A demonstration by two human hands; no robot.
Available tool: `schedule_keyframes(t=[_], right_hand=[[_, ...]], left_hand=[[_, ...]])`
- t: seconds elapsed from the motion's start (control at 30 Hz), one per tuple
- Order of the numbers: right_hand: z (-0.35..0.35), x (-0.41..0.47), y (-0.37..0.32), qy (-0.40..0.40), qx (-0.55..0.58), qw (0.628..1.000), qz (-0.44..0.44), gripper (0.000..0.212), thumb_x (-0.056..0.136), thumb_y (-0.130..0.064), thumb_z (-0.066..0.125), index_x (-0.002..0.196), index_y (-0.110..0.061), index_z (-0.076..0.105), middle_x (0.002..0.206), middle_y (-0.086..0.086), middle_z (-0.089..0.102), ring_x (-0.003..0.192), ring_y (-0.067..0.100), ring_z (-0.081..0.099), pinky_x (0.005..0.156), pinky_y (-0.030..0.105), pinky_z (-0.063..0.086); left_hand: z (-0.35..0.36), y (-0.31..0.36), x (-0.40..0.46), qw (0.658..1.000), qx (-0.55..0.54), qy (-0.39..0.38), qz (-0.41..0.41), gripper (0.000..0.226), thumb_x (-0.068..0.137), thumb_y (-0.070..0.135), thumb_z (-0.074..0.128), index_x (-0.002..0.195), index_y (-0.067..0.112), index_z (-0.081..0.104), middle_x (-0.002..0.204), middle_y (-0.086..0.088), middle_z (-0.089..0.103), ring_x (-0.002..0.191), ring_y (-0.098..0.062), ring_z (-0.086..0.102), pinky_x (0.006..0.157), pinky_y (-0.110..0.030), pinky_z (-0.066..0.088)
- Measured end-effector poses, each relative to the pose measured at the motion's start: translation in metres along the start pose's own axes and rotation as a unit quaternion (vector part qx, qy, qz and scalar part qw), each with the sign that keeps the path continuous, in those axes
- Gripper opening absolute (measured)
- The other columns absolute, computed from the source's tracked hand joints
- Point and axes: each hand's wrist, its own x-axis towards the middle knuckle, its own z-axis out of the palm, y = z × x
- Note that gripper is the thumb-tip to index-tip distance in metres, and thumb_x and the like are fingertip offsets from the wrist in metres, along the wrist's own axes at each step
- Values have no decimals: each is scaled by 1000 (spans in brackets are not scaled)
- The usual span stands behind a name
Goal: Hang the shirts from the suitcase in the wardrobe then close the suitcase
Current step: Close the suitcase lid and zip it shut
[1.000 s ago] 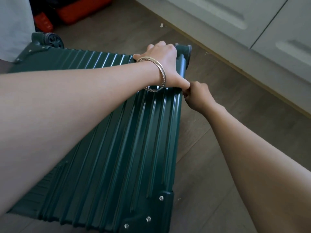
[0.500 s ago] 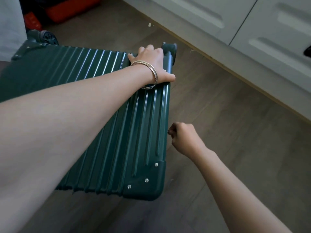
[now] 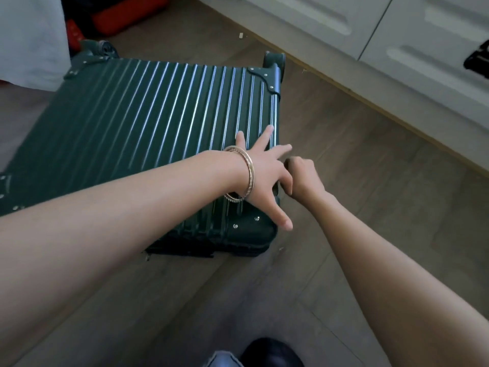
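**Green suitcase lies shut on the floor, both hands at its near right edge**

No brand, label or writing can be read anywhere on the case or around it.

The dark green ribbed suitcase (image 3: 148, 133) lies flat on the wood floor (image 3: 370, 181) with its lid down. Its long axis, like the ribs, runs from the near end at your feet away and slightly right, and the wheels (image 3: 275, 60) are at the far end, toward the white wardrobe doors (image 3: 397, 30).

Your left hand (image 3: 267, 168) rests palm-down on the lid at the near right corner, its grip spread wide, fingers fanned over the ribs and the thumb reaching to the corner cap. A gold bangle (image 3: 244, 176) sits on that wrist.

Your right hand (image 3: 304, 177) is just beside the left, at the right side edge of the case, its grip curled into a closed fist. What it pinches is hidden behind the left hand; you cannot tell from here.

A dark shoe (image 3: 270, 353) shows at the bottom, and something orange (image 3: 127, 11) lies beyond the case.
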Motion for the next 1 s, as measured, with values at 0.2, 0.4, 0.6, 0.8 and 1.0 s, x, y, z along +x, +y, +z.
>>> schedule_keyframes(t=[0.2, 0.4, 0.6, 0.8, 1.0], right_hand=[[-16, 16, 5, 0, -29, 999, 24, 30, 85, -6, 43, 60, -14, 29, 70, 6, 41, 68, 29, 43, 57, 31, 31], [-20, 2, 15, 2, 11, 1000, 4, 17, 88, -10, 49, 99, -3, 60, 97, 16, 63, 97, 36, 59, 71, 37, 48], [-32, -28, 44, 22, 13, 998, 50, 11, 86, -5, 42, 78, -9, 48, 100, 16, 62, 77, 26, 44, 54, 28, 30], [-16, -54, 53, 32, 73, 994, 78, 20, 93, -6, 42, 104, -2, 58, 114, 14, 61, 106, 29, 53, 71, 23, 32], [6, -74, 39, 36, 99, 992, 70, 17, 91, -8, 47, 99, -5, 61, 103, 12, 64, 98, 28, 57, 70, 23, 35]], left_hand=[[5, 8, -8, 994, 107, -19, 32, 96, 55, 50, 79, 133, 43, 26, 154, -4, -23, 138, -32, -33, 103, -76, -2], [-16, 9, 7, 993, 85, 50, 60, 79, 58, 41, 75, 128, 31, 40, 142, 2, 25, 143, -35, -12, 100, -77, 15], [-43, 11, 32, 992, 65, 99, 36, 79, 60, 43, 71, 131, 36, 36, 139, 4, 29, 143, -35, 0, 96, -74, 28], [-43, 15, 43, 992, 64, 110, 26, 81, 63, 43, 70, 135, 36, 33, 143, 6, 27, 143, -33, 0, 94, -72, 31], [-37, 12, 44, 991, 56, 115, 35, 80, 65, 41, 69, 136, 36, 32, 146, 7, 25, 144, -32, -1, 93, -74, 30]])
